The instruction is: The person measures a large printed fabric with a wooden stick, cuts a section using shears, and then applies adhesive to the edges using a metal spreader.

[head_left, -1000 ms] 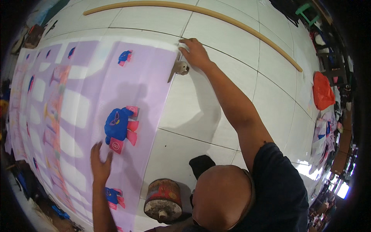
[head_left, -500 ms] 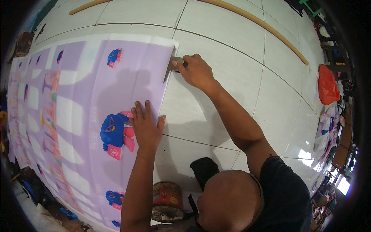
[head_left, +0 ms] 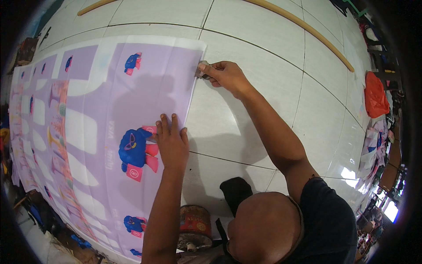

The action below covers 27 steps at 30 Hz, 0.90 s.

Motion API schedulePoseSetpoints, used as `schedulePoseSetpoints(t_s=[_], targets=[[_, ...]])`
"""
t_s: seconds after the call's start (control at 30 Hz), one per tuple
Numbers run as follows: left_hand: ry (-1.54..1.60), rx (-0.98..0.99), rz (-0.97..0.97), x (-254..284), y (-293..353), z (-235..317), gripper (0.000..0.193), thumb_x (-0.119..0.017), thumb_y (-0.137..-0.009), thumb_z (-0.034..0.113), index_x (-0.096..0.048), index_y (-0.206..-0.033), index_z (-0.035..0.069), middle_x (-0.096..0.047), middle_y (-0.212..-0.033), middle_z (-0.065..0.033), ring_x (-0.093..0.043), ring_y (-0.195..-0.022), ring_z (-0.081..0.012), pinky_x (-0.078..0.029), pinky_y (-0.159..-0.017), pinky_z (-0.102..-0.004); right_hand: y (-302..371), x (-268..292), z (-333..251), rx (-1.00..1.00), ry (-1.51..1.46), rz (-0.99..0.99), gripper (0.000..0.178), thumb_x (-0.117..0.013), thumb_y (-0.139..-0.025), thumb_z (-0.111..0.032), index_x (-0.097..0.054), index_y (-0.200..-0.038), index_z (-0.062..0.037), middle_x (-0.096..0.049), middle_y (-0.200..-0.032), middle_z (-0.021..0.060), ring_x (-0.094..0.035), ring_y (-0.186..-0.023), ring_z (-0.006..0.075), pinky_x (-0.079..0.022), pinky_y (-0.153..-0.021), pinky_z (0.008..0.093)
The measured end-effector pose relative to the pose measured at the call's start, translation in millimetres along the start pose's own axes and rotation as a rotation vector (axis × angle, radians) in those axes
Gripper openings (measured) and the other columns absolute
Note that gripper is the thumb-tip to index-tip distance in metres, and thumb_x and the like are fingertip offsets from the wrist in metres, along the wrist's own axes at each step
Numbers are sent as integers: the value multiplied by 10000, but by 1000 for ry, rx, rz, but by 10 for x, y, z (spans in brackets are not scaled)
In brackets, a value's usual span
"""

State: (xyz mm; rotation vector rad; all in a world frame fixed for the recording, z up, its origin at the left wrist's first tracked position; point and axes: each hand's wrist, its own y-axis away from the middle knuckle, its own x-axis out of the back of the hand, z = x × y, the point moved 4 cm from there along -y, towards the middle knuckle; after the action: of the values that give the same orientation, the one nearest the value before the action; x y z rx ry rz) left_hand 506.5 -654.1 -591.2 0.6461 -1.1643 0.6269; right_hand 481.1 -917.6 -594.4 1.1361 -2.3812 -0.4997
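A wide printed sheet point(head_left: 154, 97), lilac and white with blue-and-pink cartoon figures, lies over the left side of the floor. My left hand point(head_left: 172, 145) presses flat on it near its right edge, fingers stretched out, beside the large blue figure point(head_left: 133, 147). Farther up that edge, my right hand point(head_left: 226, 75) grips a flat scraper point(head_left: 202, 70) with a greyish handle. The scraper meets the sheet's edge near the far right corner. Little of its blade shows, and I cannot tell whether it is under the sheet.
White tiles point(head_left: 246, 119) form the floor. A long tan pole point(head_left: 307, 28) curves across the far side. A reddish can point(head_left: 194, 222) stands close to my left forearm. At the right lie a red plastic bag point(head_left: 376, 94) and a heap of printed scraps point(head_left: 372, 141).
The scraper's broad blade, earlier seen lying along the sheet's edge, is now mostly out of sight. My right wrist has turned. My left hand stays on the same part of the sheet.
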Motion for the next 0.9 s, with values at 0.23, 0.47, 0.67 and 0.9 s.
schedulePoseSetpoints(t_s=[0.23,0.47,0.67,0.9], targets=[[24,20,-33,24,-1,36,504,-524,-978,242,-430,-1443,69,-329,-1511,-268,-317,-1379,-486,-275,-1115,-587,-55,3,5,16,94,37,655,-719,-741,-646,-697,-711,8,-604,-573,85,-600,-553,176,-511,-601,315],[56,36,-49,38,-2,29,495,-516,-984,235,-432,-1442,69,-325,-1508,-279,-306,-1387,-485,-273,-1117,-586,-61,3,16,68,88,4,662,-710,-760,-626,-694,-763,35,-617,-605,97,-625,-594,184,-511,-599,322],[32,42,-45,36,-8,46,480,-517,-982,233,-450,-1427,67,-340,-1500,-272,-328,-1376,-473,-298,-1098,-592,-36,6,33,-39,1,-72,674,-740,-828,-515,-634,-1075,104,-664,-961,167,-646,-847,199,-546,-771,309],[-9,27,-9,10,-5,25,458,-526,-975,228,-478,-1404,73,-366,-1489,-252,-365,-1361,-448,-328,-1068,-622,104,266,285,-92,-80,-102,450,-735,-883,-348,-634,-1020,68,-653,-868,110,-609,-742,148,-529,-696,281]])
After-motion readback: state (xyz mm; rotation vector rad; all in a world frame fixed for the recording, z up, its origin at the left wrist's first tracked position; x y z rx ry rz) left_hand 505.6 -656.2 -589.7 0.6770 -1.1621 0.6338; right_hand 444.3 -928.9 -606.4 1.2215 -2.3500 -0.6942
